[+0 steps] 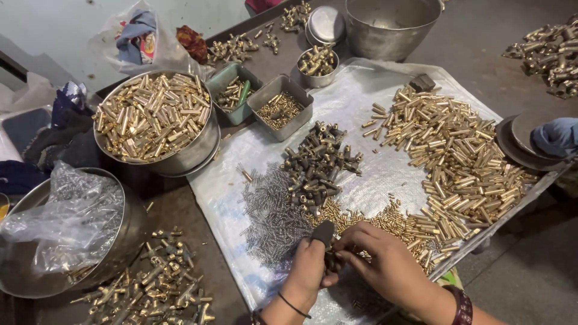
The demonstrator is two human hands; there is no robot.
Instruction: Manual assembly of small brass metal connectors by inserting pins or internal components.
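Your left hand (308,271) and right hand (385,265) meet at the near edge of the crinkled white plastic sheet (385,174) that covers the counter. The left grip is closed around a small dark metal part (330,260), its thumb capped in a dark rubbery guard (323,232). The right grip pinches at that same part with bent fingertips (346,255); what else it holds you cannot tell from here.

Just beyond the hands on the sheet lies a thin scatter of tiny grey wire springs (271,210), and beside it a heap of dull, dark cylindrical fittings (316,162). To the right of that heap spreads a wide drift of shiny brass tubes (451,156), with smaller brass pieces (397,225) trailing toward your right hand.

Left of the sheet stands a round steel bowl (198,153) piled with brass tubes, and nearer you a second bowl (129,235) holds a clear bag. Two small rectangular trays (283,108) sit at the sheet's far corner.
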